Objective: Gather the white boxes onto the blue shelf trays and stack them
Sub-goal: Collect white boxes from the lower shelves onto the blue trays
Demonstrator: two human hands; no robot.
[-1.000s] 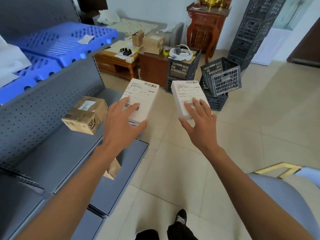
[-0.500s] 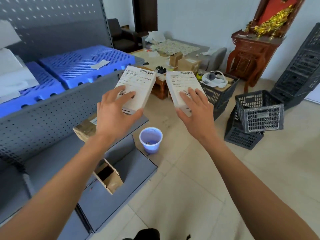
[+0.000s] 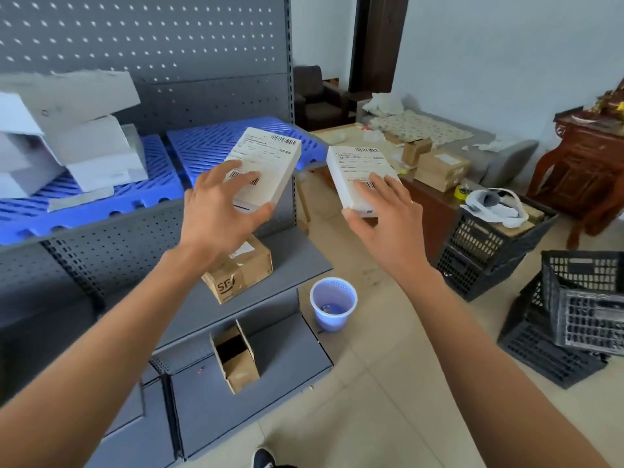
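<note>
My left hand (image 3: 221,211) grips a flat white box with barcode labels (image 3: 270,157), held in the air over the near edge of the right blue tray (image 3: 209,143). My right hand (image 3: 388,217) grips a second white labelled box (image 3: 358,167), held to the right of the shelf above the floor. The left blue tray (image 3: 101,197) carries a loose pile of white boxes (image 3: 71,136), some tilted. Both trays lie on the grey perforated shelf (image 3: 111,238).
A brown SF carton (image 3: 239,271) sits on the lower shelf, an open cardboard box (image 3: 234,356) on the one below. A small blue basket (image 3: 332,304) stands on the floor. Black crates (image 3: 580,309) and a low table with cartons (image 3: 435,167) lie to the right.
Both hands have lifted their boxes up to the level of the blue trays, and my view has risen and swung left towards the shelf.
</note>
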